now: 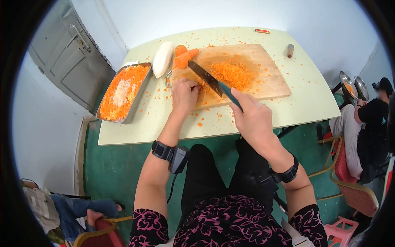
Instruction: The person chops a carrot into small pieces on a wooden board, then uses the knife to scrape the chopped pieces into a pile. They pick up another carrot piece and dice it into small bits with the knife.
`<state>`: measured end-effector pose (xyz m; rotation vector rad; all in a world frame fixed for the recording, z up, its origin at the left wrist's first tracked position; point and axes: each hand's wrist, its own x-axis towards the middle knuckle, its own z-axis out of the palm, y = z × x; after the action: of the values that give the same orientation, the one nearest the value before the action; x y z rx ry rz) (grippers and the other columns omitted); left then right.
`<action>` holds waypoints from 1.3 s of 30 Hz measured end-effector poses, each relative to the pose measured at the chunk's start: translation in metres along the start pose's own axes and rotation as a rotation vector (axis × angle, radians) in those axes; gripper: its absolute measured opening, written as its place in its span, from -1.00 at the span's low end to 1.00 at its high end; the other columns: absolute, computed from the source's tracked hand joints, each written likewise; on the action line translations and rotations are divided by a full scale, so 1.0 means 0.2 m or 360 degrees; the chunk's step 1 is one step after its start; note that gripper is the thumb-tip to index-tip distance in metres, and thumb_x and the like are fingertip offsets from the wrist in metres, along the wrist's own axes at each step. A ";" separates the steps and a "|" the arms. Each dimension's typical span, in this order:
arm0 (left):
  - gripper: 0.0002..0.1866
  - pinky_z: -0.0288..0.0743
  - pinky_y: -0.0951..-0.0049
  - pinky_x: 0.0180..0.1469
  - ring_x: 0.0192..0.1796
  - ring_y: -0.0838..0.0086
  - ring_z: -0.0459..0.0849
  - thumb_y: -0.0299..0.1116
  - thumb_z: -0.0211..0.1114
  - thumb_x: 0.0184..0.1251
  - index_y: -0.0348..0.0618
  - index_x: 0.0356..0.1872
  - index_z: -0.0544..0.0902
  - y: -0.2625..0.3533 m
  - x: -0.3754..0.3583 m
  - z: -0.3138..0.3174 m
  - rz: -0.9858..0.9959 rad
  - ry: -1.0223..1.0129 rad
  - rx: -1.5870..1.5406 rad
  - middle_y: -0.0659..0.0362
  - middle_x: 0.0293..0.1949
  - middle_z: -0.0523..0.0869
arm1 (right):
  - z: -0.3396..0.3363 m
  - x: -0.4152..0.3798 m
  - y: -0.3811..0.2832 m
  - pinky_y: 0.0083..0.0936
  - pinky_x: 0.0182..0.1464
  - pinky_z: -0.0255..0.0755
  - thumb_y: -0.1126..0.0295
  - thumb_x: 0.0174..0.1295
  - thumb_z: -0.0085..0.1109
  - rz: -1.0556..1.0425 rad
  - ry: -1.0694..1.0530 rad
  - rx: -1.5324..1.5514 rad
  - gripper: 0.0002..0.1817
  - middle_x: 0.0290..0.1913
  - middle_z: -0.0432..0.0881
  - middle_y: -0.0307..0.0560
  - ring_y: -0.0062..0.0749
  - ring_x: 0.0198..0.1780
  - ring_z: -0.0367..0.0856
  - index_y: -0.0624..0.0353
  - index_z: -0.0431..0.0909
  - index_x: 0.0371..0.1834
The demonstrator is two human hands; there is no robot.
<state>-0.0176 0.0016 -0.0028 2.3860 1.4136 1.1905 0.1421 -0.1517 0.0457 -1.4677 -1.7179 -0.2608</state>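
Observation:
My right hand (pixel 253 117) is wrapped round the green handle of a knife (pixel 205 78), whose dark-specked blade slants up and left over the cutting board (pixel 267 82). At the board's left edge my left hand (pixel 185 94) has its fingers bent together over a small orange piece, mostly hidden beneath them. Right of the blade lies a heap of chopped carrot (pixel 234 75). Whole peeled carrots (pixel 186 57) rest at the board's upper left corner, beside a long white radish (pixel 163 59).
A metal tray (pixel 133 109) of chopped carrot and paler bits stands at the table's left. A small peeler-like tool (pixel 290 50) and a red packet (pixel 262 31) lie toward the back. One person (pixel 372 123) sits at right, another (pixel 78 210) at lower left.

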 end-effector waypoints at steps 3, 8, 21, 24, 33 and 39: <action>-0.92 0.39 0.28 -0.06 -0.19 0.19 0.54 -0.47 0.33 0.02 -0.18 -0.43 0.74 0.00 0.00 0.00 -0.0006 0.0014 -0.0019 0.05 -0.41 0.63 | 0.00 0.00 -0.01 -0.30 -0.47 0.48 0.45 0.07 0.24 -0.0011 0.0035 0.0013 -0.60 -0.37 0.60 -0.02 -0.09 -0.46 0.61 0.20 0.48 0.03; -0.91 0.41 0.25 -0.11 -0.20 0.18 0.54 -0.47 0.29 0.05 -0.23 -0.43 0.72 0.01 -0.01 0.00 -0.0286 0.0104 -0.0203 0.04 -0.42 0.62 | 0.02 -0.01 0.00 -0.31 -0.48 0.48 0.46 0.07 0.23 0.0007 -0.0058 -0.0059 -0.59 -0.37 0.59 -0.02 -0.10 -0.47 0.61 0.19 0.48 0.04; -0.91 0.42 0.26 -0.13 -0.26 0.16 0.54 -0.46 0.30 0.02 -0.24 -0.46 0.71 -0.02 0.00 0.01 -0.0168 0.0062 -0.0207 0.03 -0.44 0.62 | 0.03 0.00 0.02 -0.28 -0.45 0.49 0.46 0.08 0.20 -0.0002 0.0004 -0.0082 -0.61 -0.37 0.60 0.01 -0.09 -0.46 0.61 0.17 0.48 0.03; -0.92 0.41 0.27 -0.13 -0.26 0.16 0.54 -0.46 0.31 0.01 -0.20 -0.45 0.72 0.01 0.01 -0.01 -0.0090 -0.0036 -0.0132 0.05 -0.44 0.64 | 0.00 0.01 0.03 -0.27 -0.45 0.49 0.46 0.08 0.20 0.0037 -0.0002 -0.0087 -0.61 -0.37 0.60 0.01 -0.07 -0.45 0.61 0.17 0.48 0.02; -0.91 0.41 0.28 -0.12 -0.25 0.21 0.56 -0.46 0.31 0.01 -0.15 -0.43 0.75 0.01 0.00 0.00 0.0092 -0.0013 -0.0031 0.09 -0.41 0.66 | 0.01 0.01 0.01 -0.27 -0.43 0.49 0.47 0.07 0.20 0.0038 0.0029 -0.0029 -0.62 -0.38 0.60 0.02 -0.05 -0.44 0.61 0.18 0.49 0.01; -0.89 0.41 0.32 -0.11 -0.25 0.23 0.54 -0.48 0.30 0.02 -0.15 -0.41 0.75 0.00 -0.01 0.01 0.0130 -0.0015 0.0012 0.11 -0.40 0.66 | 0.03 -0.01 0.02 -0.27 -0.44 0.49 0.47 0.07 0.21 0.0014 0.0011 -0.0004 -0.62 -0.38 0.60 0.01 -0.07 -0.45 0.61 0.18 0.49 0.01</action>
<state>-0.0165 0.0010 -0.0046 2.4730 1.3321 1.1925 0.1419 -0.1473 0.0397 -1.4743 -1.7057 -0.2634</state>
